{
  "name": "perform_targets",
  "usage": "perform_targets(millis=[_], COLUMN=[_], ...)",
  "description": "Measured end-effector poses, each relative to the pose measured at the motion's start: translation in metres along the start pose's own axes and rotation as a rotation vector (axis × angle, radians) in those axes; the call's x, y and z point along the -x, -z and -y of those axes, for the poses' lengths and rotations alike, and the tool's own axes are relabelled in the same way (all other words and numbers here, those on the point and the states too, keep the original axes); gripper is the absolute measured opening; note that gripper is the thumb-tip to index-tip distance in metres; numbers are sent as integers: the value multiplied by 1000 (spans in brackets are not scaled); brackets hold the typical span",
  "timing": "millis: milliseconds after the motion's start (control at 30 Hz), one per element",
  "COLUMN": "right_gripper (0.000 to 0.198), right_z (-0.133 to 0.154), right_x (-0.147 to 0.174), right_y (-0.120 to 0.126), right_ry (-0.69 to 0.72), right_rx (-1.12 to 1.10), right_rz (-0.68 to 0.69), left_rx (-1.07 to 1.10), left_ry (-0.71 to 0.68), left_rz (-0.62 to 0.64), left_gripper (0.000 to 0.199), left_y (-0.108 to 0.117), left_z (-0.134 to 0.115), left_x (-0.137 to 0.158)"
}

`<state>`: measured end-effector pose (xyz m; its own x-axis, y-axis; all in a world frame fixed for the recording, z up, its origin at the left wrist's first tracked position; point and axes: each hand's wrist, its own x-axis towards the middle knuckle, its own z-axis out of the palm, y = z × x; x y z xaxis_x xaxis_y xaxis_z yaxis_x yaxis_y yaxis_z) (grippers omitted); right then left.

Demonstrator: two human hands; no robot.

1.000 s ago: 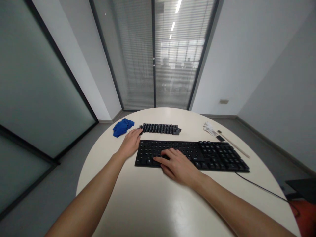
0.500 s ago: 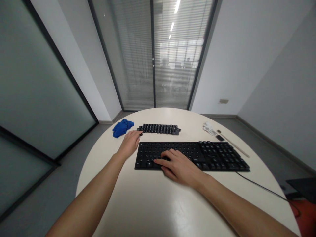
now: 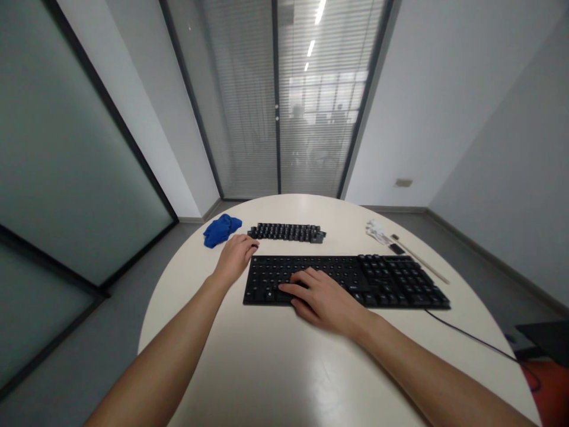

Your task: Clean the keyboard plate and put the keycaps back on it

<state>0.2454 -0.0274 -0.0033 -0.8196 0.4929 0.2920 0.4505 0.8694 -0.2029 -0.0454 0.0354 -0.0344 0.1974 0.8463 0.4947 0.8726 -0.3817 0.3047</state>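
Observation:
A black keyboard point(image 3: 306, 261) lies across the table, its left part stripped of keycaps and its right part still capped. My right hand point(image 3: 320, 296) rests on the lower left area of the keyboard, fingers stretched out and apart, the palm side hidden. My left hand point(image 3: 235, 258) is just beyond the keyboard's upper left corner, thumb and fingers pinched on a small dark keycap point(image 3: 255, 245), mostly covered by the fingertips. Right beside those fingertips are loose black keycaps point(image 3: 287, 232), set out in rows behind the keyboard.
On the round white table point(image 3: 267, 367), a crumpled blue cloth point(image 3: 221, 230) lies at the far left. At the far right are a white bundle point(image 3: 377, 230), a small black item point(image 3: 396, 249) and a thin stick-handled brush point(image 3: 420, 258). The keyboard's cable point(image 3: 471, 338) runs off the right edge.
The pinched fingertips of my left hand have shifted slightly toward me and to the right, with the keycap in them. My right hand stays almost where it was.

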Motion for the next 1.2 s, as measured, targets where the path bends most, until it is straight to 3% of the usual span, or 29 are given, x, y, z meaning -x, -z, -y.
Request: perform_targets(millis=[133,167,333,567,733,1000,1200], right_gripper=[38,38,34,30,18,26,22], right_z=[-1,0,2,1,-1,-5,-3], right_x=[1,2,1,-2,-2,1,0], right_y=[0,0,-1,-2,-4,-5,-6], right_ry=[-19,-32,-163,-250,-172,-125,-213], right_rx=[-13,-21,-55,-62,-64,-77,-100], right_rz=[-19,-28,-128,-340,-442,-490,-502], left_rx=[96,202,538,710,685,744,713], left_ry=[23,36,7,62,87,80,5], left_rz=[-44,-40,83,170,193,185,199], left_gripper=[15,14,11,11,9,13,25], left_y=[8,10,18,18,19,19,21], left_z=[-13,-19,-60,-101,-107,-101,-103], left_x=[0,1,6,13,15,14,14])
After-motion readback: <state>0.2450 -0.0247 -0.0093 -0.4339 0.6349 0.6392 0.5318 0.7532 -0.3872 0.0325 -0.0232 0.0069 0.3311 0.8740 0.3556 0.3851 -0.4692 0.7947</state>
